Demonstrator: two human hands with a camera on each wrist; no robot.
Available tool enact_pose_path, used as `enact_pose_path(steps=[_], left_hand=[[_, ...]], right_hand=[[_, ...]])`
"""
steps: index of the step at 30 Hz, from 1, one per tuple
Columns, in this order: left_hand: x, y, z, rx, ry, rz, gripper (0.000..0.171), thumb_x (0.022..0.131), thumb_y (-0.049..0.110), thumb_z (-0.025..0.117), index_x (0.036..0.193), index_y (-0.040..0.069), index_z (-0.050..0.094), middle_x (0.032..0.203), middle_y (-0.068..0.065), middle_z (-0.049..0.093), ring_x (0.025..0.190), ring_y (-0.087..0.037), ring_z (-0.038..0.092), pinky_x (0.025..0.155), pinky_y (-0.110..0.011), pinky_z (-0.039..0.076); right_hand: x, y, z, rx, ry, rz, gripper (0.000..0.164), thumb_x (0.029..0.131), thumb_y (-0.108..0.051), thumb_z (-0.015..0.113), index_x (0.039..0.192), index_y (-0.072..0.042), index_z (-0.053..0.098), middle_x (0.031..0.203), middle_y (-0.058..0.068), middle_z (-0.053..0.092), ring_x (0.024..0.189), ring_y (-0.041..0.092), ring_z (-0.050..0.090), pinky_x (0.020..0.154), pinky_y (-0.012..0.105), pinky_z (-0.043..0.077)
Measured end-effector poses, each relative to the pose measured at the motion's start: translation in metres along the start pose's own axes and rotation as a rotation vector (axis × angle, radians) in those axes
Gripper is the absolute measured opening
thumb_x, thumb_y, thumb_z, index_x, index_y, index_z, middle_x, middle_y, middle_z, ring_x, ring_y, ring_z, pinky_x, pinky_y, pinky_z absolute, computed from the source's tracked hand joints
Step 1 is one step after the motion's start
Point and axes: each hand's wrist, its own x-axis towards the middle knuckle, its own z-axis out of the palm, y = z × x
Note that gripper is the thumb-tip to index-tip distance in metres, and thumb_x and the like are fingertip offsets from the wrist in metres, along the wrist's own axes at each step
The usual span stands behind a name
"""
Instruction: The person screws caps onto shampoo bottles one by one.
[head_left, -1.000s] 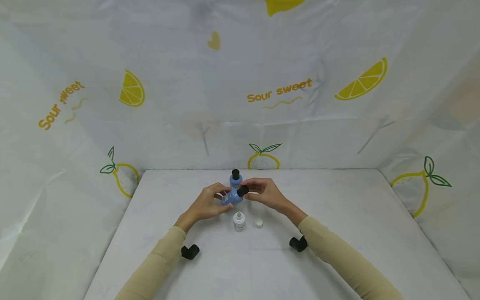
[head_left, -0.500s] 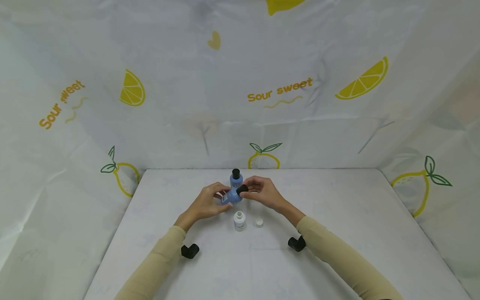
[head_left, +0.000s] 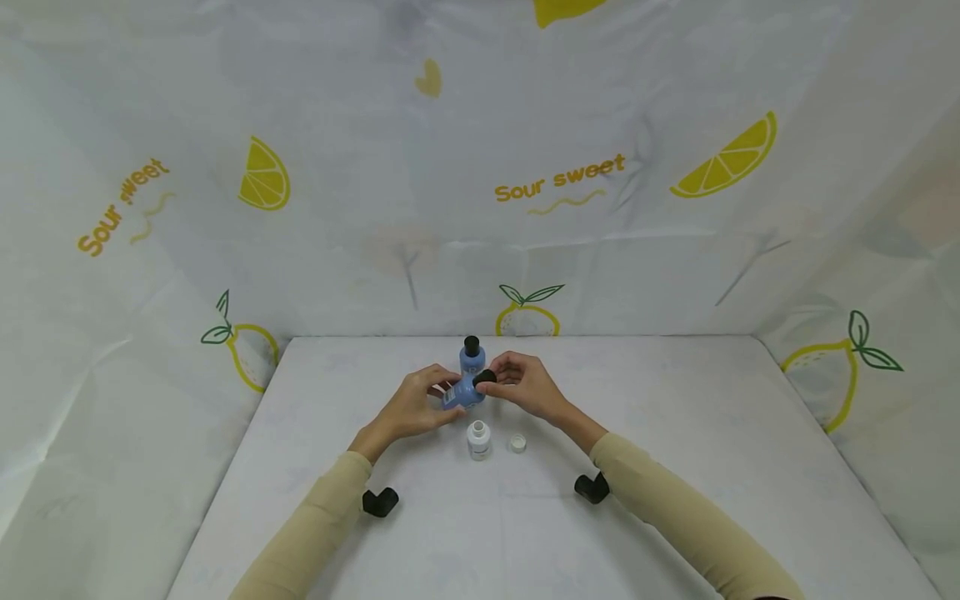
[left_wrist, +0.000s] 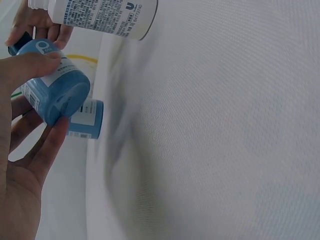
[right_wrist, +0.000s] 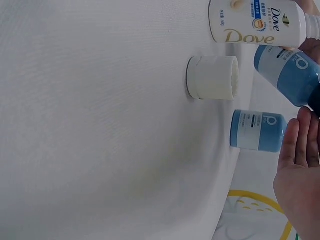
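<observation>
My left hand point(head_left: 412, 407) grips the body of a blue bottle point(head_left: 463, 394), which leans to the right with its black cap point(head_left: 484, 377) uppermost. With thumb and fingers, my right hand point(head_left: 531, 388) pinches that cap. In the left wrist view, the thumb lies across the label of the held bottle point(left_wrist: 62, 87) and the fingers support its base. Just behind it stands a second blue bottle point(head_left: 472, 361), upright and also black-capped. Nearer me, an uncapped white Dove bottle point(head_left: 478, 443) stands upright, its white cap point(head_left: 517, 444) lying to its right.
A white cloth covers the table point(head_left: 495, 542), and a lemon-print sheet point(head_left: 450, 183) hangs behind and at the sides. Black elbow-shaped pieces point(head_left: 380, 502) show by both sleeves.
The right fingers have closed in on the black cap, the thumb now against it. The left hand and its bottle have barely moved; the white bottle and its cap have stayed put.
</observation>
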Motion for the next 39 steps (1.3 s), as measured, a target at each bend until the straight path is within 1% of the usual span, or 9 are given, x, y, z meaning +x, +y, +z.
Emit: enact_pose_path(steps=[9,14,18,23,25,27,31,35,39], left_hand=[[-0.001,-0.001,0.0,0.0,-0.007,-0.011,0.051,0.086,0.013,0.092,0.132,-0.001,0.073,0.117,-0.012,0.075,0.107,-0.026,0.074,0.091,-0.028,0.068],[-0.001,-0.001,0.0,-0.001,-0.006,-0.008,0.052,0.086,0.013,0.092,0.132,-0.002,0.073,0.117,-0.013,0.075,0.106,-0.026,0.075,0.091,-0.028,0.069],[0.0,-0.002,0.0,0.001,-0.009,-0.015,0.052,0.086,0.012,0.092,0.132,-0.001,0.073,0.117,-0.012,0.075,0.107,-0.026,0.074,0.091,-0.027,0.068],[0.0,-0.003,0.001,-0.002,-0.008,-0.013,0.051,0.086,0.012,0.091,0.132,-0.002,0.072,0.117,-0.012,0.075,0.106,-0.026,0.074,0.091,-0.028,0.068],[-0.001,-0.003,0.0,-0.007,-0.006,-0.014,0.051,0.086,0.012,0.091,0.132,-0.002,0.073,0.117,-0.012,0.075,0.106,-0.026,0.074,0.091,-0.028,0.068],[-0.001,-0.002,-0.001,-0.011,-0.005,-0.016,0.051,0.086,0.012,0.091,0.131,-0.002,0.073,0.117,-0.012,0.075,0.107,-0.026,0.074,0.091,-0.027,0.068],[0.0,-0.003,-0.001,-0.018,-0.007,-0.015,0.051,0.086,0.011,0.091,0.131,-0.002,0.073,0.116,-0.012,0.075,0.107,-0.026,0.074,0.091,-0.026,0.068],[0.0,-0.004,-0.001,-0.019,-0.015,-0.015,0.05,0.087,0.011,0.091,0.132,-0.002,0.073,0.117,-0.013,0.075,0.107,-0.026,0.074,0.091,-0.026,0.068],[0.0,-0.005,0.0,-0.016,-0.018,-0.02,0.05,0.086,0.01,0.091,0.131,-0.002,0.073,0.117,-0.013,0.075,0.107,-0.026,0.074,0.091,-0.026,0.068]], right_hand=[[-0.001,0.0,0.001,-0.015,0.005,-0.019,0.027,0.093,-0.013,0.086,0.112,-0.002,0.07,0.102,0.006,0.074,0.088,0.004,0.071,0.082,0.014,0.06],[-0.001,0.0,0.001,-0.02,0.009,-0.007,0.028,0.094,-0.012,0.086,0.113,-0.001,0.07,0.103,0.009,0.073,0.089,0.006,0.07,0.082,0.014,0.06],[-0.001,-0.001,0.001,-0.02,-0.006,0.007,0.032,0.094,-0.014,0.086,0.118,-0.001,0.069,0.11,0.013,0.073,0.093,0.007,0.07,0.087,0.013,0.06],[-0.003,-0.004,-0.002,-0.003,-0.04,0.008,0.039,0.094,-0.012,0.085,0.127,0.0,0.067,0.123,0.018,0.072,0.105,0.013,0.072,0.099,0.019,0.062],[-0.003,-0.004,-0.004,0.011,-0.067,-0.004,0.043,0.094,-0.009,0.084,0.132,0.002,0.066,0.13,0.021,0.071,0.114,0.021,0.072,0.107,0.027,0.062],[-0.003,-0.004,-0.007,0.028,-0.097,-0.016,0.048,0.095,-0.007,0.084,0.138,0.002,0.064,0.138,0.022,0.069,0.125,0.028,0.07,0.114,0.03,0.059],[-0.002,-0.002,-0.011,0.075,-0.163,-0.068,0.053,0.096,0.003,0.079,0.146,0.002,0.061,0.15,0.023,0.064,0.142,0.038,0.062,0.119,0.022,0.053],[-0.001,-0.001,-0.013,0.101,-0.188,-0.127,0.049,0.096,0.014,0.071,0.143,0.004,0.064,0.147,0.027,0.066,0.143,0.03,0.063,0.12,0.019,0.051],[-0.001,-0.001,-0.012,0.089,-0.175,-0.157,0.041,0.096,0.013,0.07,0.136,0.004,0.07,0.141,0.027,0.07,0.133,0.012,0.07,0.117,0.021,0.054]])
